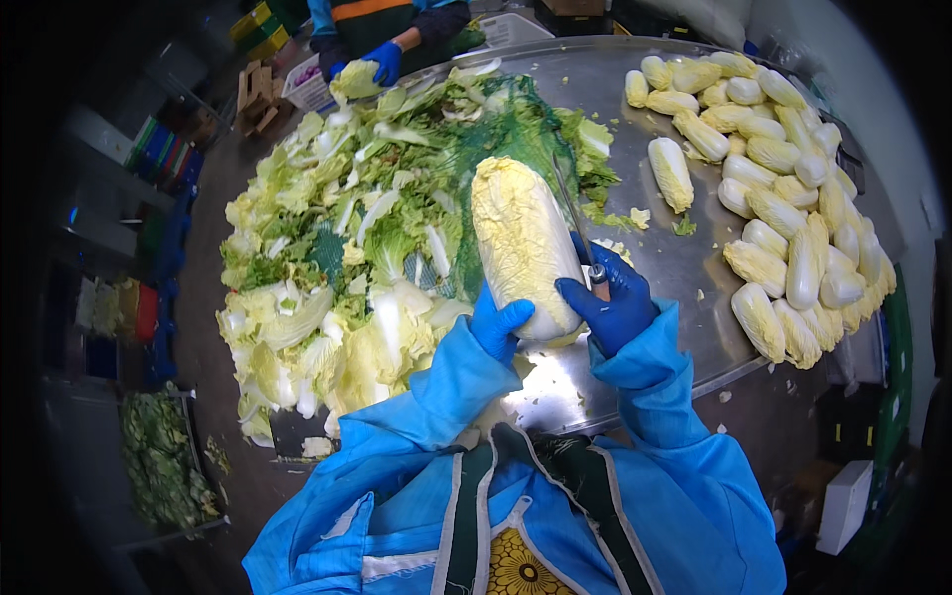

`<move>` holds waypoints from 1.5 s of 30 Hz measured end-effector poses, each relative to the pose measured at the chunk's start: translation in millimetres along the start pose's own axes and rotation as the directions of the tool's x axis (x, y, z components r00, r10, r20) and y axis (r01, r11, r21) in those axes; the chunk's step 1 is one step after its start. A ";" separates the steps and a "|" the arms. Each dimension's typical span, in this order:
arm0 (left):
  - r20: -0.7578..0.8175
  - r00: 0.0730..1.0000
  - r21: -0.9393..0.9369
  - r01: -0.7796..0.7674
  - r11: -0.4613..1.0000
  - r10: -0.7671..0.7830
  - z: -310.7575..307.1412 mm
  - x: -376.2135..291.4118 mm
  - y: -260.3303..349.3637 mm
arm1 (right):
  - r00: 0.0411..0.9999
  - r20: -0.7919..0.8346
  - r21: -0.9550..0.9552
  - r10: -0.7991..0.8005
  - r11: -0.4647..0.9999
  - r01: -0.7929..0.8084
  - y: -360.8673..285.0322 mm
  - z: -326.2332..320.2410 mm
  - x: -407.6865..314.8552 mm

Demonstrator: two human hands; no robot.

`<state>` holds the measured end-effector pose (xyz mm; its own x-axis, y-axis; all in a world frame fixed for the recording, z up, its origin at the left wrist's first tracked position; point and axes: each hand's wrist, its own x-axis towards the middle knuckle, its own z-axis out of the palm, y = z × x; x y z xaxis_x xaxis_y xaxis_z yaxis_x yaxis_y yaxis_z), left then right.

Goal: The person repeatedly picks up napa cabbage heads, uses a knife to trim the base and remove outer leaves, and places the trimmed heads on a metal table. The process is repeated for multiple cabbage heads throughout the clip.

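Observation:
My left hand, in a blue glove, holds the lower left side of a large napa cabbage. On the cabbage's lower right side rests my right hand, also gloved in blue. That hand also grips a knife with a wooden handle, its narrow blade pointing up and away beside the cabbage. Loose cabbage leaves lie heaped to the left, and a green mesh net lies under and behind the cabbage. A single napa cabbage lies to the right on the metal table.
Many pale napa cabbages are piled along the right side of the metal table. Across the table a co-worker's gloved hand holds leaves. A white basket stands beyond the leaf heap. A container of greens is at lower left.

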<state>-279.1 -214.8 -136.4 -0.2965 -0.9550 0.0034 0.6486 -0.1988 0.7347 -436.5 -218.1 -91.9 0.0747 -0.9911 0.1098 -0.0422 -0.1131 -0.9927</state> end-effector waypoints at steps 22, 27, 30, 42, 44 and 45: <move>0.231 0.955 -0.566 -0.023 0.824 0.185 -115.6 -110.4 68.4 | 0.944 0.316 -0.055 0.092 0.995 -0.078 66.3 92.1 -16.6; 0.058 0.983 -0.344 -0.145 0.928 0.175 -101.7 -67.1 19.5 | 0.941 0.304 0.273 0.148 0.933 -0.235 68.2 87.2 -52.9; -0.202 0.979 -0.089 0.002 0.996 -0.020 -55.5 -44.5 -16.1 | 0.980 0.149 0.651 0.130 0.733 -0.196 63.5 60.8 -57.3; 0.490 0.838 0.723 -0.236 0.649 -0.241 131.3 121.7 -145.8 | 0.695 -0.700 0.481 0.165 0.828 0.288 156.3 -288.2 -6.6; 0.393 0.810 0.733 0.010 0.681 -0.435 120.7 124.9 -152.7 | 0.570 -0.817 0.279 0.085 0.924 0.263 137.1 -358.6 27.3; 0.327 0.786 0.707 0.164 0.688 -0.524 108.1 120.4 -156.9 | 0.535 -0.844 0.191 0.034 0.952 0.241 128.0 -391.3 42.9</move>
<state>-492.3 -274.7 -178.0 -0.8024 -0.5748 -0.1605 -0.0984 -0.1377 0.9856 -828.5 -302.2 -194.6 -0.8028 -0.5925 0.0671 0.1684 -0.3332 -0.9277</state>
